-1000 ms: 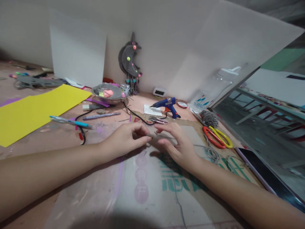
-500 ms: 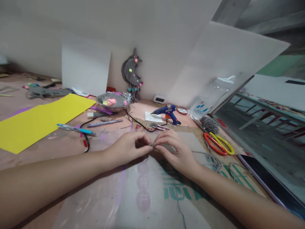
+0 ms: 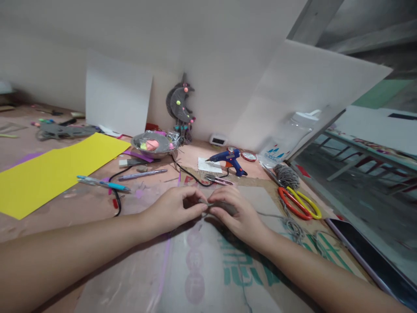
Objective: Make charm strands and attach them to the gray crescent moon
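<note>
We pinch a grey yarn strand (image 3: 209, 203) between the closed fingertips of our left hand (image 3: 172, 209) and right hand (image 3: 239, 214), just above the cardboard sheet (image 3: 208, 269). To the right of the grip lie red and yellow scissors (image 3: 299, 202), and beyond it stands a blue glue gun (image 3: 228, 157).

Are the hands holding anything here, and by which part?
Both grip one small grey piece: the left hand pinches its left end, the right hand covers its right part. What it is cannot be told.

Left hand (image 3: 172, 209), right hand (image 3: 239, 216): fingertips meeting, pinched.
</note>
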### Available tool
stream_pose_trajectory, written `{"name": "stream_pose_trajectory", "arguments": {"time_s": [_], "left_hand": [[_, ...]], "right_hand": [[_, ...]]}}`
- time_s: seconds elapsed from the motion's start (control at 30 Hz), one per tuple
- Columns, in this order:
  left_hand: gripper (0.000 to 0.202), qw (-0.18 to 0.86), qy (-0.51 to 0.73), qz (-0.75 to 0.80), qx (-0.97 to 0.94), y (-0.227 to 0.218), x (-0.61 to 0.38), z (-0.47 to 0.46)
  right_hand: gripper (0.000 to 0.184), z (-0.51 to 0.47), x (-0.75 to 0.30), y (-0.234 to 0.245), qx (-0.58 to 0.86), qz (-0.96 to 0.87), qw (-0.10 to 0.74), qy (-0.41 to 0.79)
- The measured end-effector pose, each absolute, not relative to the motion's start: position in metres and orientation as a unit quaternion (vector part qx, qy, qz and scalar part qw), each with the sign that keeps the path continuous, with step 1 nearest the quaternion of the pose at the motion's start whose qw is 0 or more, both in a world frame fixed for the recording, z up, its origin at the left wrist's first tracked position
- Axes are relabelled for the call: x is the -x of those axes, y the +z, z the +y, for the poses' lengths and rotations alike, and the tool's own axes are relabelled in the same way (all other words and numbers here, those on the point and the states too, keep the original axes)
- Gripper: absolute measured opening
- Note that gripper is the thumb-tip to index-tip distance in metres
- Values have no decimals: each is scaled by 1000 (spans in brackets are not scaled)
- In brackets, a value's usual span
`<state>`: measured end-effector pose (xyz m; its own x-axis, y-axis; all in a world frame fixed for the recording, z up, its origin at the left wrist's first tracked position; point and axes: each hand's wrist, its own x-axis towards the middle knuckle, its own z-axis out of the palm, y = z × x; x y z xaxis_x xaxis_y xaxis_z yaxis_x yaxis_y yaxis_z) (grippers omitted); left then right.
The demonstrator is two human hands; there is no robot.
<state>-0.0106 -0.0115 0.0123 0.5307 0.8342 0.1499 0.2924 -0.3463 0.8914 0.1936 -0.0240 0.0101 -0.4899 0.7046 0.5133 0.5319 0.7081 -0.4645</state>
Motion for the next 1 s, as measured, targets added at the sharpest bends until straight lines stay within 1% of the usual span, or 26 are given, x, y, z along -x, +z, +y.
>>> {"name": "stream_pose_trajectory", "arguments": {"time_s": [0.33, 0.5, 0.63, 0.83, 1.0], "left_hand": [[12, 424, 311, 370, -766, 10, 11, -10], [22, 426, 310, 347, -776, 9, 11, -9], [19, 439, 303, 339, -775, 7, 12, -7], [15, 439, 283, 356, -775, 8, 11, -8], [16, 427, 263, 350, -791, 8, 10, -10]], "right_hand": [[4, -23, -195, 10, 350, -857, 349, 144], [4, -23, -195, 7, 357, -850, 355, 158], [4, -26, -193, 9, 357, -850, 358, 151], [7, -28, -191, 12, 346, -862, 337, 150], [11, -28, -193, 12, 382, -842, 344, 163]]}}
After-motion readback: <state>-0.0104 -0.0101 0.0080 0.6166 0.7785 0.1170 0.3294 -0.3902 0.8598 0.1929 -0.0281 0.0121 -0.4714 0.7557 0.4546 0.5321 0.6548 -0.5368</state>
